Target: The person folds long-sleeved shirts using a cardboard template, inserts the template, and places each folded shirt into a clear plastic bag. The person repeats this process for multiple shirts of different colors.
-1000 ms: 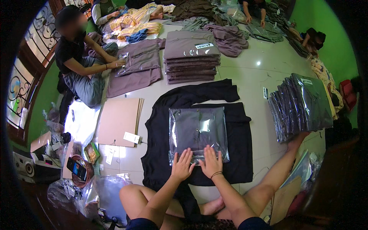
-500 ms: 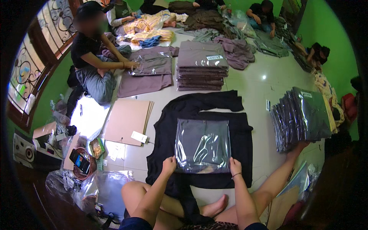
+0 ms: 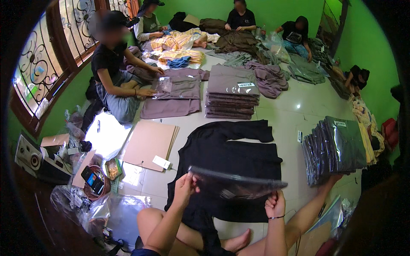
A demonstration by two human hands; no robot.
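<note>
My left hand (image 3: pixel 185 189) and my right hand (image 3: pixel 275 204) each grip a near corner of a flat clear plastic bag with a dark folded garment inside (image 3: pixel 237 183), raised off the floor and seen almost edge-on. Beneath it a black long-sleeved shirt (image 3: pixel 232 153) lies spread on the tiled floor, one sleeve stretched to the right. My bare legs stretch out below it.
A pile of bagged dark garments (image 3: pixel 337 147) leans at the right. Cardboard sheets (image 3: pixel 149 143) lie at the left, a stack of brown bagged shirts (image 3: pixel 232 91) farther back. A seated person (image 3: pixel 113 81) folds a brown shirt; others sit along the green wall. A basket with a phone (image 3: pixel 94 181) stands left.
My hands slid from the middle of the bagged garment to its near corners, then lifted it off the black shirt. The view tilted up.
</note>
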